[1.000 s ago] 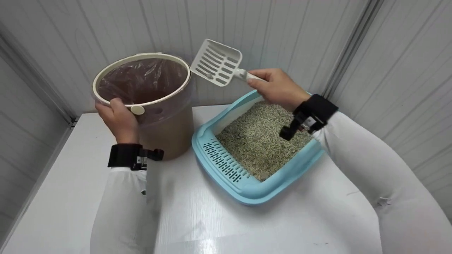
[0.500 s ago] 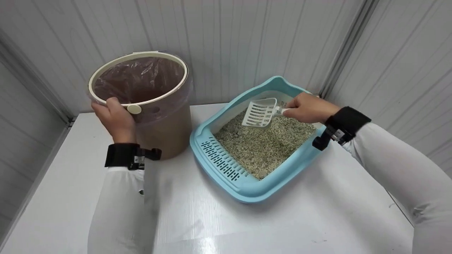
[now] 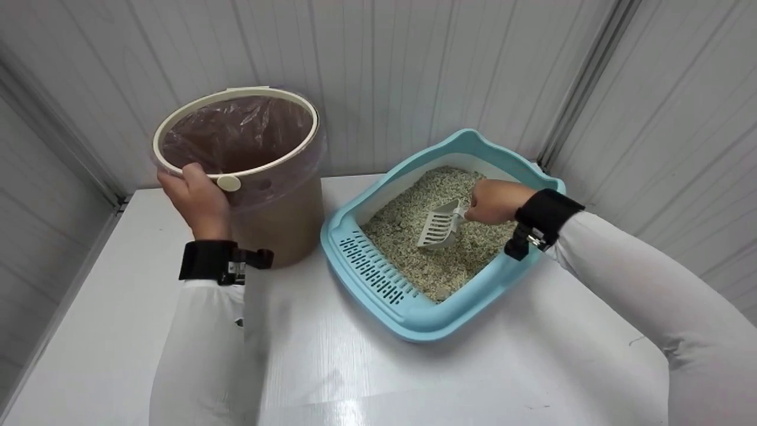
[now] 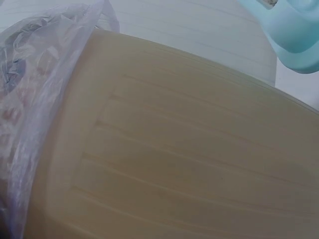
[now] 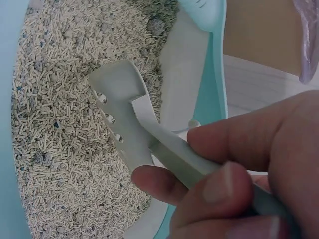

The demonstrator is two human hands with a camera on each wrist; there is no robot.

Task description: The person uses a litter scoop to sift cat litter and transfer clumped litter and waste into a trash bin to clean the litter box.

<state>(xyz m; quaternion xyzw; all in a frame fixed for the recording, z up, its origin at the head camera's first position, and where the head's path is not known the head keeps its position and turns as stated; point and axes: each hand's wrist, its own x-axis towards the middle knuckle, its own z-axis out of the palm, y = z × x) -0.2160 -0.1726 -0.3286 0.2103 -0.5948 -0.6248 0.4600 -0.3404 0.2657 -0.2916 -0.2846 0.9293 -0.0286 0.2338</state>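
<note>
My right hand (image 3: 494, 201) grips the handle of a white slotted scoop (image 3: 440, 225), whose blade dips into the pellet litter (image 3: 414, 236) inside a light blue litter tray (image 3: 426, 316). The right wrist view shows the scoop (image 5: 122, 114) edge-down on the litter (image 5: 55, 124), with fingers (image 5: 219, 191) curled round its handle. My left hand (image 3: 198, 201) holds the rim of a tan bin (image 3: 278, 219) lined with a clear plastic bag (image 3: 236, 133). The left wrist view is filled by the bin's side (image 4: 189, 164).
Tray and bin stand on a white table (image 3: 331, 378) pushed into a corner of white panelled walls (image 3: 378, 65). The tray's front has a slotted grille (image 3: 372, 269). A corner of the tray (image 4: 294, 35) shows beside the bin.
My right hand brought the scoop down from beside the bin's rim into the tray, and its blade now digs into the litter. The left hand stayed on the bin.
</note>
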